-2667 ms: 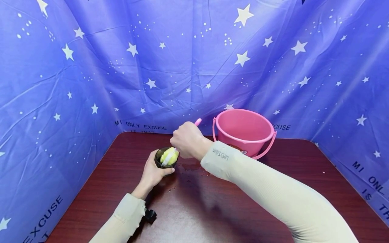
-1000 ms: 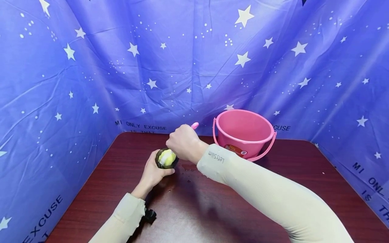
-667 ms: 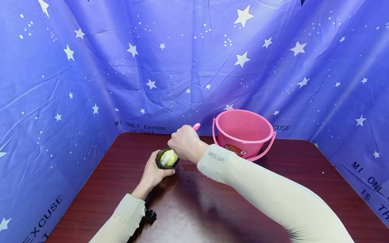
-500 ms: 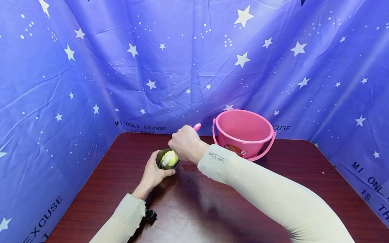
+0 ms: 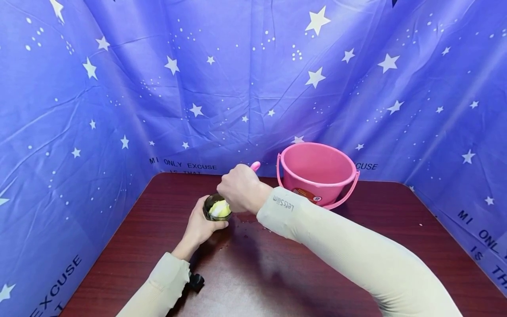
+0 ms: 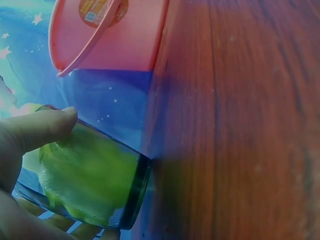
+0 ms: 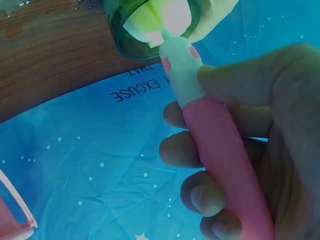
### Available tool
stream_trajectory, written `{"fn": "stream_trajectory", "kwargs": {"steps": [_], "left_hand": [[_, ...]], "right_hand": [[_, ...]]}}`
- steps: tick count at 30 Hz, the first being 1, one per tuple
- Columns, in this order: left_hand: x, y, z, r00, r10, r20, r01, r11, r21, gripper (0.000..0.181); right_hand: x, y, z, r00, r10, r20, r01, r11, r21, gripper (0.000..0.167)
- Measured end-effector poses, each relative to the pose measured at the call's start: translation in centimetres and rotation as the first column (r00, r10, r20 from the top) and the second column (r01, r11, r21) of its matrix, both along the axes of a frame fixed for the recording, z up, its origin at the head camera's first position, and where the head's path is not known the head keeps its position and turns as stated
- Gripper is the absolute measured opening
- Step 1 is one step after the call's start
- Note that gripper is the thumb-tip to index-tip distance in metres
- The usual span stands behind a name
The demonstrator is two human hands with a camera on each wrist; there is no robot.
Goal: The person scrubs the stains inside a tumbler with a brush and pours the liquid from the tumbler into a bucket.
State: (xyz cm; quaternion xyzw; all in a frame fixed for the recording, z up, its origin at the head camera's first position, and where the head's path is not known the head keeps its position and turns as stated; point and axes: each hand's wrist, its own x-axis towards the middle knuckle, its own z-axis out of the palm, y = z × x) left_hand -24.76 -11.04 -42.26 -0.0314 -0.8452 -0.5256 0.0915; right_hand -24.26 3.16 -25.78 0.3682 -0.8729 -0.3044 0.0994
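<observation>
At centre I see the left hand (image 5: 201,225) gripping a round translucent cup (image 6: 100,175), the right hand (image 5: 242,189) a pink-handled spongy brush (image 7: 217,140), lower than earlier.

The see-through dark green cup (image 6: 131,185) is tilted. The sponge brush (image 7: 217,142) slants from its mouth, pink-and-white handle outside, yellow-and-white sponge head (image 5: 219,210) inside.
</observation>
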Motion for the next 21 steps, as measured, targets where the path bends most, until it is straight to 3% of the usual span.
{"fn": "stream_trajectory", "kwargs": {"steps": [6,15,21], "left_hand": [[-0.1,-0.02,-0.07,1.0,0.003,0.008,-0.003,1.0,0.016,0.087],[-0.05,-0.1,-0.3,1.0,0.0,0.005,0.0,1.0,0.007,0.087],[-0.05,-0.03,-0.33,1.0,-0.012,-0.021,0.012,1.0,0.004,0.086]], "right_hand": [[0.03,-0.25,0.03,1.0,0.024,0.003,-0.024,1.0,0.017,0.006],[0.16,-0.32,-0.45,0.996,0.071,-0.058,-0.07,0.997,0.008,0.008],[0.03,-0.32,-0.65,0.995,0.056,-0.079,-0.056,0.998,0.006,0.01]]}}
